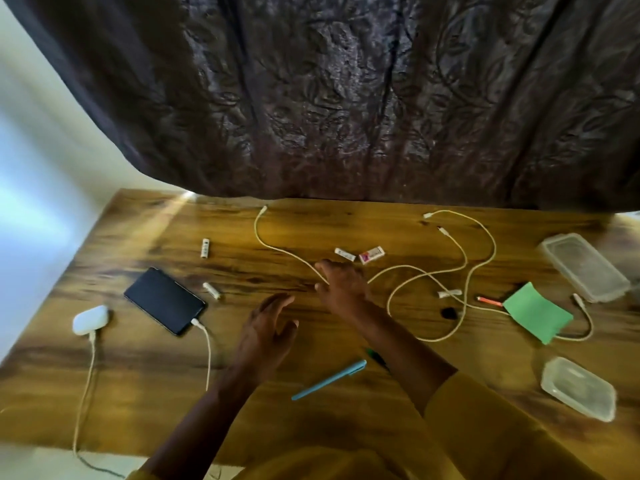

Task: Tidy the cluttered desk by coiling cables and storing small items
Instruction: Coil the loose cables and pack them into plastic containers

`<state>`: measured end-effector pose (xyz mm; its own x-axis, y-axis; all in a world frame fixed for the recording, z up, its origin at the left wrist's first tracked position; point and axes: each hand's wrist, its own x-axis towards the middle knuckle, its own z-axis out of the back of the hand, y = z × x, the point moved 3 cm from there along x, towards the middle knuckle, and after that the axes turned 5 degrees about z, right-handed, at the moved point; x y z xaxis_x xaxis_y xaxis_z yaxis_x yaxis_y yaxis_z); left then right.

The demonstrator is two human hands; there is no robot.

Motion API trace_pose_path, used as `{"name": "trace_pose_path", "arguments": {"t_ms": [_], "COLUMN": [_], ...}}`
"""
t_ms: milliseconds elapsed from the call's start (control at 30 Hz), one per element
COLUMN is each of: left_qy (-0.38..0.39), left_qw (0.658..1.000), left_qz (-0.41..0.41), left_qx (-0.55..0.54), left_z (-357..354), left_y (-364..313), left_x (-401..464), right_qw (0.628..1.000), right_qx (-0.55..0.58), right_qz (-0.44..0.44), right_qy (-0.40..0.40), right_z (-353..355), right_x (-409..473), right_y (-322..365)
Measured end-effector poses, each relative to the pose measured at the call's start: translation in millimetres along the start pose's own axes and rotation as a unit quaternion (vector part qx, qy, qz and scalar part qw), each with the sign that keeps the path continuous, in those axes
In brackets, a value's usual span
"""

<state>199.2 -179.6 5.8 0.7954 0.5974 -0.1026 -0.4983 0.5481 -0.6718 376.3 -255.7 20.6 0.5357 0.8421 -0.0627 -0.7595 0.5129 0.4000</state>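
A long white cable loops across the middle of the wooden desk. My right hand reaches over one stretch of it; the cable runs between thumb and fingers, which stand apart. My left hand hovers beside it with fingers spread, holding nothing. Loose batteries lie at the far left, by the phone and beyond my right hand. A small white and pink pack lies next to that last one. A blue pen lies near me, a green pen partly under my right forearm.
A black phone and a white earbud case sit left, each on its own cable. Right: a green sticky note over a short cable, an orange pen, two clear plastic containers. A dark curtain hangs behind.
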Motion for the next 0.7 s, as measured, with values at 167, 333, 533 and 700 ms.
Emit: {"name": "trace_pose_path", "arguments": {"t_ms": [167,333,533,700], "left_qy": [0.014,0.043,0.03,-0.028], "left_qw": [0.984,0.837,0.638,0.705], "left_qz": [0.061,0.283,0.37,0.313], "left_qx": [-0.169,-0.467,-0.675,-0.635], "left_z": [-0.5,2.1,9.5,24.1], "left_y": [19.7,13.0,17.7,-8.6], "left_x": [9.8,44.6,76.6,81.8], "right_qw": [0.998,0.984,0.968,0.967], "right_qx": [0.024,0.124,0.205,0.231], "right_qz": [-0.064,-0.084,-0.094,-0.094], "right_qy": [-0.005,-0.095,-0.106,-0.057], "right_z": [-9.0,-1.8,0.9,-13.8], "right_x": [10.9,-10.5,-52.5,-78.1], "right_y": [8.1,8.5,7.2,-11.0]}}
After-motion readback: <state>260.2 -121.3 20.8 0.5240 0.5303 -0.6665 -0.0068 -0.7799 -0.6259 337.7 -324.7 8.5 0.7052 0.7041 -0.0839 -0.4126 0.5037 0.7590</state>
